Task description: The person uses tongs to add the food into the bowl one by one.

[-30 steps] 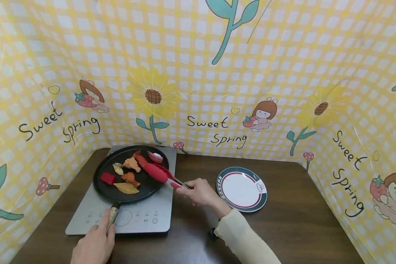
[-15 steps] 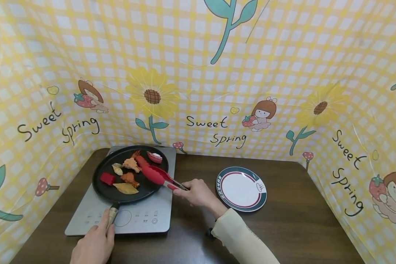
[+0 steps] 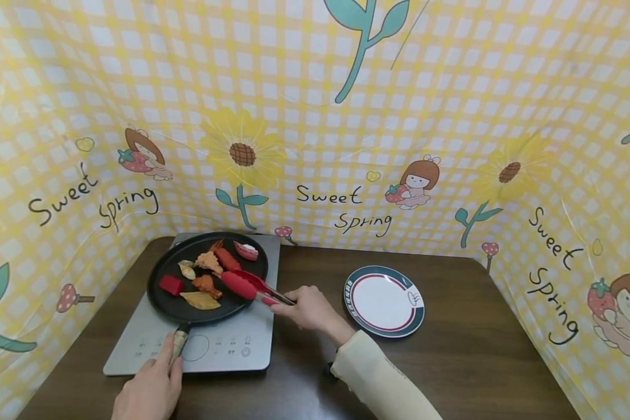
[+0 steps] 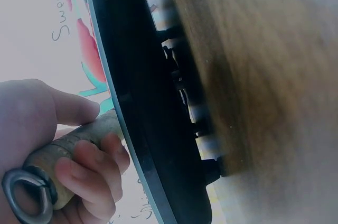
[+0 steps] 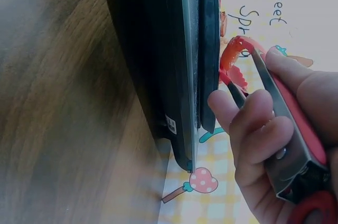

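Observation:
My left hand (image 3: 152, 382) grips the handle (image 3: 180, 339) of a round black frying pan (image 3: 173, 309), fingers curled round it in the left wrist view too (image 4: 90, 171). My right hand (image 3: 307, 306) holds red-headed tongs (image 3: 244, 284) with metal arms, thumb on one arm and fingers on the other in the right wrist view. The tong heads sit low over the pan's right side, tips close to a brown drumstick (image 3: 206, 284) and a red shrimp-like piece (image 3: 227, 258). A fried chicken piece (image 3: 208, 261), a red block (image 3: 171, 284) and a tan leaf-shaped piece (image 3: 200, 300) lie left of them.
The pan stands on a silver induction cooktop (image 3: 226, 361). A white plate (image 3: 383, 300) with a dark green rim lies on the brown table (image 3: 467, 350), right of my right hand. Yellow checked cloth (image 3: 315, 116) encloses the back and sides.
The tongs have drawn back leftward and toward me, off the red shrimp-like piece, which now shows more fully. My left hand and the pan stay in place.

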Motion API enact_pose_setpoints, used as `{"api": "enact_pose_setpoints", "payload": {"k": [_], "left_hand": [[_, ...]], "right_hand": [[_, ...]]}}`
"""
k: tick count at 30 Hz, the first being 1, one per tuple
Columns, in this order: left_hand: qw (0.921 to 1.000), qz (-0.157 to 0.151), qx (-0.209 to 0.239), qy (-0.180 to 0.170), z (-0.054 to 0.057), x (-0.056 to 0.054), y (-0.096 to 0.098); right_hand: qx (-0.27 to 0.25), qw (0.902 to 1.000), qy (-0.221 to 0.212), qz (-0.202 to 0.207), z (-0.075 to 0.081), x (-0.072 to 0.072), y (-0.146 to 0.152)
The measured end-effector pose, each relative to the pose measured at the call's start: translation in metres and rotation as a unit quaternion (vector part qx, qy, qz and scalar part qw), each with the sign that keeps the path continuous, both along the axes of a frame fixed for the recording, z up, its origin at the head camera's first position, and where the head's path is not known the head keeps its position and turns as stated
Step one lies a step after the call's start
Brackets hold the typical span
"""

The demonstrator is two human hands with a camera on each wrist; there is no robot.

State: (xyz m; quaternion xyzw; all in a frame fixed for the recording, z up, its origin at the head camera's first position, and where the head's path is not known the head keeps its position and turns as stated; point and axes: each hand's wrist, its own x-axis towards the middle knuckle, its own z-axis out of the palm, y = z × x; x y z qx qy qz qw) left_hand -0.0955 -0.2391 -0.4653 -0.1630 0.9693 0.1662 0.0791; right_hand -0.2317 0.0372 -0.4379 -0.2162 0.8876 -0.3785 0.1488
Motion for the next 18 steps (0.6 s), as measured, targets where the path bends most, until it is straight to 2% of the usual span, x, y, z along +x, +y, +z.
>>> {"api": "enact_pose_setpoints", "payload": {"k": [4,11,18], "left_hand": [[1.0,-0.004,0.006,0.003,0.0,0.0,-0.001],[1.0,-0.004,0.004,0.005,0.0,0.0,-0.001],[1.0,-0.001,0.002,0.006,0.0,0.0,0.0]], "right_hand": [[0.012,0.9998,0.016,-0.001,0.001,-0.002,-0.004],[0.047,0.996,0.076,0.005,0.001,-0.005,-0.012],[0.053,0.996,0.071,-0.007,0.002,-0.007,-0.017]]}}
